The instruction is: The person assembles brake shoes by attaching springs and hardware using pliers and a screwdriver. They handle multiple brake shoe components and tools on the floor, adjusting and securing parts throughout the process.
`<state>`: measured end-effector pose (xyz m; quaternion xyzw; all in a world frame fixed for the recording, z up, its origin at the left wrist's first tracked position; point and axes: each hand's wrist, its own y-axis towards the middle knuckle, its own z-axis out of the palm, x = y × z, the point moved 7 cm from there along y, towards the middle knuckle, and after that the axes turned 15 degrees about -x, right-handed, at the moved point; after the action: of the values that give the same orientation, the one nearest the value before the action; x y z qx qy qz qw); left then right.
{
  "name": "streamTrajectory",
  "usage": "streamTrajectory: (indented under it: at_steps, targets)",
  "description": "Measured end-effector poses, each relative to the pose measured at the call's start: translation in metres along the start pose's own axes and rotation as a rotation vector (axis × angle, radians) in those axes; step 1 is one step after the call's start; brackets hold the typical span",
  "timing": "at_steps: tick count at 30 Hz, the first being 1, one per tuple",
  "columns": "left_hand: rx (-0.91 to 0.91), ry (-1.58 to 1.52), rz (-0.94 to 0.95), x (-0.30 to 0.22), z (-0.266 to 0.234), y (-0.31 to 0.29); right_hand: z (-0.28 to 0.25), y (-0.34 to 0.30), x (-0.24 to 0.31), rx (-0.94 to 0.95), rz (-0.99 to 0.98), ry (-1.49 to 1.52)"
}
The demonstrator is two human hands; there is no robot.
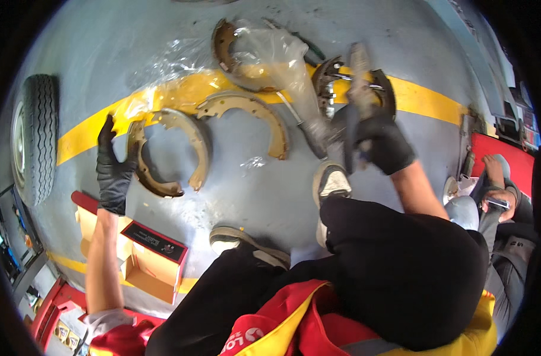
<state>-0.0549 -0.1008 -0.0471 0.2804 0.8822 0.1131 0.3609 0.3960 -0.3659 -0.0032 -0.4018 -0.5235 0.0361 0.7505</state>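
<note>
The gloved left hand (116,171) was spread, fingers over the yellow stripe (423,102). Tan brake shoes (198,141) lay along the stripe's near side. The gloved right hand (382,141), nearer than the stripe, gripped a blurred long piece (359,80) reaching across it.

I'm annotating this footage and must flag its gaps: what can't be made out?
All in the head view:
Right hand: grip smeared by motion blur.
Long object by it: kind unclear, same blur.
Dark brake shoes: partly hidden behind that object.
Open box: partly behind the left forearm.
Other person: cut off by the fisheye rim.
</note>
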Motion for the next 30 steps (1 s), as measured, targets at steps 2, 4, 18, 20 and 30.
streamTrajectory:
  at_steps: [2, 4, 18, 20, 30]
  targets:
    - [0.279, -0.152, 0.118, -0.135, 0.032, 0.026, 0.057, -0.010, -0.013, 0.367, -0.210, -0.169]
    - [0.583, -0.125, 0.272, -0.226, 0.081, 0.034, 0.084, -0.014, -0.037, 0.583, 0.033, 0.009]
    - [0.562, 0.035, -0.095, -0.129, 0.118, 0.083, 0.037, -0.002, -0.095, 0.359, 0.176, -0.009]
    - [0.665, -0.172, -0.137, -0.187, 0.175, 0.072, 0.014, -0.004, -0.089, 0.254, 0.301, 0.056]
    - [0.663, -1.010, -1.197, -0.261, 0.240, -0.031, 0.039, 0.017, -0.084, 0.259, -0.134, -0.244]
